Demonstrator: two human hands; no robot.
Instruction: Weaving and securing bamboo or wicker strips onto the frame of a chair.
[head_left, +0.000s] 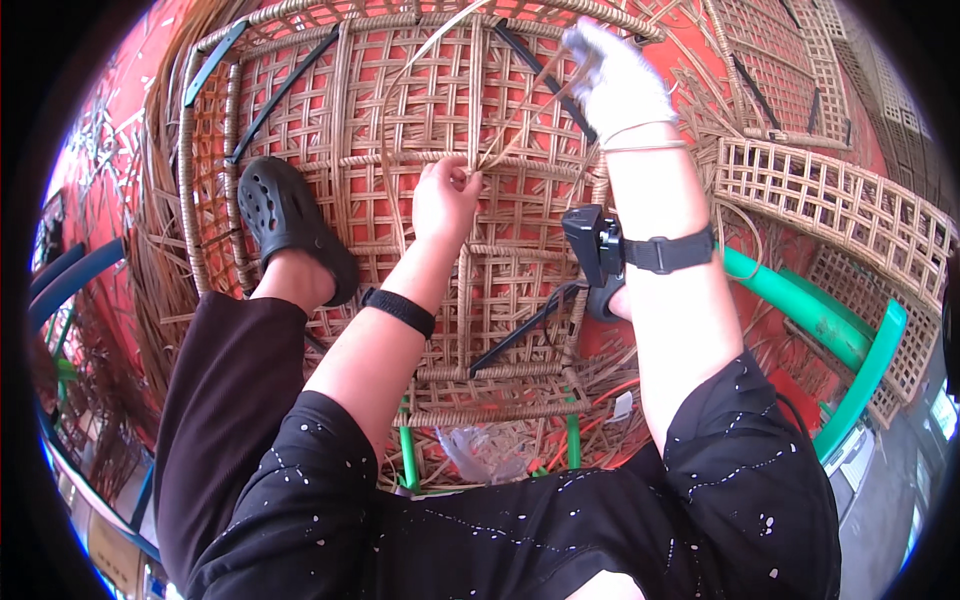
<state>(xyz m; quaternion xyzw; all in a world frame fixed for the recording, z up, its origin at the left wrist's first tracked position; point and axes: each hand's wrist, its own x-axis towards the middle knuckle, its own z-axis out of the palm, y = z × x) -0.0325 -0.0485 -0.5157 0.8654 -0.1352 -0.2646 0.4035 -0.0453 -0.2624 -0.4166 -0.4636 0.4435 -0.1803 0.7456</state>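
A large woven rattan panel (400,90) with an open grid weave and a wrapped frame lies before me. My left hand (447,203) is bare, its fingers pinched at the panel's middle beside a wrapped rib. A thin cane strand (517,125) stretches from those fingertips up to the right. At its far end my right hand (622,78), in a white glove, grips the strand near the panel's upper right edge; motion smears this hand slightly. Another pale strand (386,120) loops in an arc left of my left hand.
My foot in a black clog (285,225) rests on the panel's left side. More woven panels (830,190) lie at the right, near a green tubular chair frame (810,315). A bundle of loose cane (165,200) runs along the left, and scraps litter the red floor (105,185).
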